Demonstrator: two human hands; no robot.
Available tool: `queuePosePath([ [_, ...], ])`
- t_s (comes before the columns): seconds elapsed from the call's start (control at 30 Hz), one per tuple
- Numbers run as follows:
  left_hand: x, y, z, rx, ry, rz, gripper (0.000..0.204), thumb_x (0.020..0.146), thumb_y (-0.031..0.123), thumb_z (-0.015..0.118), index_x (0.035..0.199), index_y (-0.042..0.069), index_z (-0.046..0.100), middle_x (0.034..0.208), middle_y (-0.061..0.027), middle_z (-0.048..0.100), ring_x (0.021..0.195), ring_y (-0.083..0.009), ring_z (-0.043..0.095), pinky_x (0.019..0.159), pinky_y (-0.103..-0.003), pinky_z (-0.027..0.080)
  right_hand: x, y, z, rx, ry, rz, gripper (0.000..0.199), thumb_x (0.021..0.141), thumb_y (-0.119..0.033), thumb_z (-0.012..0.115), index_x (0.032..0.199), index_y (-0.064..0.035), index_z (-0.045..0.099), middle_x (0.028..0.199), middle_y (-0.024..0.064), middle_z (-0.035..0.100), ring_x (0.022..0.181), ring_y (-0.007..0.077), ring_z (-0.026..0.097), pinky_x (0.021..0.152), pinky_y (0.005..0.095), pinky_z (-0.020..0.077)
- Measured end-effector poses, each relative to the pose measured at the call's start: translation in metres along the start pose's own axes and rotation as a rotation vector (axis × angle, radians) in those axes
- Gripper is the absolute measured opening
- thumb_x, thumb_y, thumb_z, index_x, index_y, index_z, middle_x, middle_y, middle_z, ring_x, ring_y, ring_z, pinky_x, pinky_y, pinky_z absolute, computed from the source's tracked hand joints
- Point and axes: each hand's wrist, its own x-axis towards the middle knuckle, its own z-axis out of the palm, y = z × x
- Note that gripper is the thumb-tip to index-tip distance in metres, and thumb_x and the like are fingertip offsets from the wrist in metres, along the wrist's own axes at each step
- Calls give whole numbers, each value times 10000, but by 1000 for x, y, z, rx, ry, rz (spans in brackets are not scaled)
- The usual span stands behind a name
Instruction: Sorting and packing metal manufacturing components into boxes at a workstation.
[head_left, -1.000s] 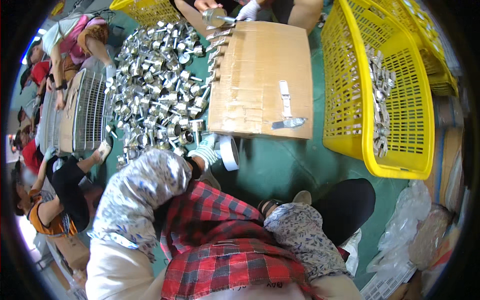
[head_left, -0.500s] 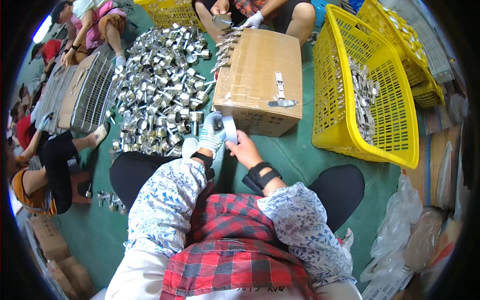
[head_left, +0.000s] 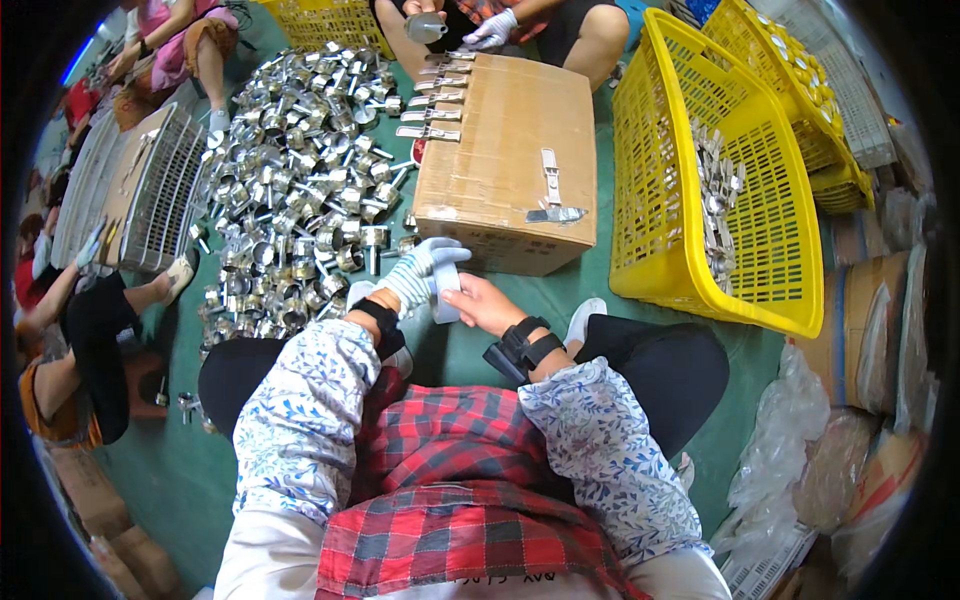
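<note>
Between my hands, in front of the box, is a smooth pale grey round piece (head_left: 447, 290), seen nearly edge-on; its exact kind is unclear. My left hand (head_left: 420, 272), in a white striped glove, holds it from the left, some fingers reaching over its top. My bare right hand (head_left: 484, 303) grips its right edge with thumb and fingertips. Just beyond stands a cardboard box (head_left: 500, 150). Several flat metal handles (head_left: 430, 115) line its left edge. Another white-and-metal handle (head_left: 551, 175) and a short metal blade-like piece (head_left: 556, 214) lie on top.
Left of the box spreads a heap of metal cups with stems (head_left: 300, 190). At right stands a yellow basket (head_left: 765, 285) with flat metal pieces. Across the box, a person holds a grey cup (head_left: 425, 28). Plastic wrapping (head_left: 775, 440) lies at lower right; wire crates (head_left: 165, 200) stand left.
My hands have shifted slightly left and down with the round piece, and my left fingers now stretch further over it. The person opposite has moved the grey cup up and left.
</note>
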Motion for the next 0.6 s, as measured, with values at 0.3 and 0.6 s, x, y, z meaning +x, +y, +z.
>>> queuePosePath([
  [0.3,-2,-21,-10,-652,-48,-452,409,744,19,668,1136,5,555,1072,-99,609,942,-169,589,843,-292,484,-21,-42,8,-837,258,-256,186,809,-227,574,859,-48,583,857,141,594,800,295,587,695,393,465],
  [0.6,16,-18,-17,-555,9,-445,232,809,10,555,1024,47,634,965,-66,646,873,-141,597,789,-280,483,-47,-150,-114,-1615,521,-646,177,750,-122,531,919,-94,577,982,127,553,923,296,527,774,404,425],
])
